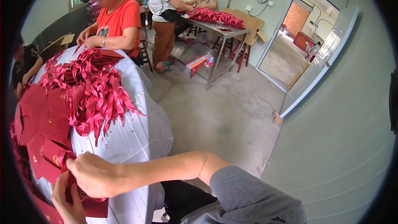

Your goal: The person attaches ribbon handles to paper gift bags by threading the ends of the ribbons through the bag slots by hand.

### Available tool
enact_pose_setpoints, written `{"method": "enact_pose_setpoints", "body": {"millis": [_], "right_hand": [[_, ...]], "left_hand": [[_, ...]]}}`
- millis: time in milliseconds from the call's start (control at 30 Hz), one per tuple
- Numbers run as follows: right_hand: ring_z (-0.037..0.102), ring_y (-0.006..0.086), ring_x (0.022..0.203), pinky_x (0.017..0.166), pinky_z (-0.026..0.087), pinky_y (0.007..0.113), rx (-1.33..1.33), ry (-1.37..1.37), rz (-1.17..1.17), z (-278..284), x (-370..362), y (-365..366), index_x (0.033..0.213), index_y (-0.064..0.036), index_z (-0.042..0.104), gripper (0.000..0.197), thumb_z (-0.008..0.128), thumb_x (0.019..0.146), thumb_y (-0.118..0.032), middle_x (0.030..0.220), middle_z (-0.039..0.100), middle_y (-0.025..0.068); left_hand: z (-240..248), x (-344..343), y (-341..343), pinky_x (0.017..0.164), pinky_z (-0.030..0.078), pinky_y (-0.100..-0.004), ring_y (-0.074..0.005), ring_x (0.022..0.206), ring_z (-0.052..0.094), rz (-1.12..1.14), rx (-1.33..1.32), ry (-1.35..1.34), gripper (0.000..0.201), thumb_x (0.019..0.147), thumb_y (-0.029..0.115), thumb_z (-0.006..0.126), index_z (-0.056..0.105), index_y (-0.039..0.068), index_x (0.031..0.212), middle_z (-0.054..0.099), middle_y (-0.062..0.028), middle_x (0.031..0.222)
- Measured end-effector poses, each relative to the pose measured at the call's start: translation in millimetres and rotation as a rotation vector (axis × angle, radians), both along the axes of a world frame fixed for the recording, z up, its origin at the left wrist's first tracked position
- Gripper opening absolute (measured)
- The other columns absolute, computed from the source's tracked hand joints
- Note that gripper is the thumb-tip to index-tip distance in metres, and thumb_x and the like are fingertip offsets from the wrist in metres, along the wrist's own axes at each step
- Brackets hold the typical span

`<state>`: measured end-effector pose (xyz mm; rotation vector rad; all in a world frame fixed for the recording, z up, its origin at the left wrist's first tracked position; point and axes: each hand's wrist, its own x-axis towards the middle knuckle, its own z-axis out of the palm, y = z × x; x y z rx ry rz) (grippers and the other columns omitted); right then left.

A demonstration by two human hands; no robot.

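Note:
My right hand [97,176] is closed, its fingers pinching a shiny dark-red ribbon [65,157]. Just below it, my left hand [66,203] curls its thumb and fingers against a dark-red card bag [97,208], which is partly covered by both hands. Where exactly the ribbon meets the bag is hidden behind my fingers. More flat red bags [49,110] with small gold marks lie overlapping beside my hands, on the table's left side. Beyond them spreads a large heap of bags with loose red ribbons [97,87].
A white cloth [143,135] covers the table, with small red bits scattered on it. Across the table a person in a red shirt [120,25] handles a ribbon. Other people work around a metal table [232,33] piled with red ribbons. An open door [323,62] stands at right.

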<state>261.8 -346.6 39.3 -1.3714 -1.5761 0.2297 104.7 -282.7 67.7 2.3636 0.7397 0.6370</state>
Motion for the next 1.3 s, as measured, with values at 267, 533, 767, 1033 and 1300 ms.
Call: {"method": "enact_pose_setpoints", "body": {"millis": [267, 533, 767, 1033, 1300], "right_hand": [[0.060, 0.0419, 0.063, 0.055, 0.047, 0.047, 0.099, -0.033, 0.131, -5, 6, 13, 0.077, 0.0081, 0.050, 0.011, 0.057, 0.072, 0.002, 0.064, 0.058, 0.0257], [0.052, 0.0264, 0.084, 0.064, 0.048, 0.036, 0.420, -0.376, -0.160, -11, -2, 3, 0.093, 0.0048, 0.050, 0.029, 0.062, 0.069, -0.006, 0.093, 0.047, 0.0155], [0.048, 0.0292, 0.089, 0.074, 0.042, 0.038, 0.427, -0.350, -0.002, -13, 0, 22, 0.084, 0.0046, 0.054, 0.023, 0.062, 0.067, -0.008, 0.093, 0.047, 0.0185], [0.052, 0.0311, 0.077, 0.073, 0.044, 0.038, -0.012, -0.381, 0.541, 17, 16, 66, 0.062, -0.0030, 0.069, 0.019, 0.061, 0.065, -0.020, 0.065, 0.062, 0.0156], [0.055, 0.0186, 0.059, 0.056, 0.043, 0.035, -0.467, -0.580, 0.691, 73, 36, 63, 0.083, -0.0013, 0.070, 0.029, 0.061, 0.081, -0.029, 0.064, 0.063, 0.0105]], "left_hand": [[8, -2, -7, 0.069, 0.059, -0.0297, -0.0185, 0.088, 0.065, 0.013, 0.047, -0.011, 0.031, 0.090, -0.001, 0.055, 0.057, -0.002, 0.121, 0.066, -0.0162, 0.103], [33, -6, -24, 0.074, 0.051, -0.0341, -0.0261, 0.082, 0.065, 0.010, 0.483, 0.195, 0.024, 0.088, 0.006, 0.059, 0.063, 0.000, 0.111, 0.067, -0.0161, 0.100], [15, -6, -29, 0.080, 0.046, -0.0372, -0.0276, 0.086, 0.063, 0.041, 0.654, 0.151, 0.025, 0.089, 0.008, 0.059, 0.062, 0.002, 0.112, 0.067, -0.0147, 0.098], [3, -11, -37, 0.089, 0.045, -0.0358, -0.0272, 0.094, 0.064, 0.188, 0.671, 0.130, 0.027, 0.090, 0.009, 0.060, 0.054, -0.003, 0.113, 0.065, -0.0144, 0.105], [-21, 2, -37, 0.079, 0.043, -0.0392, -0.0326, 0.088, 0.056, 0.360, 0.391, -0.138, 0.028, 0.079, -0.002, 0.066, 0.053, -0.001, 0.105, 0.060, -0.0152, 0.093]]}}
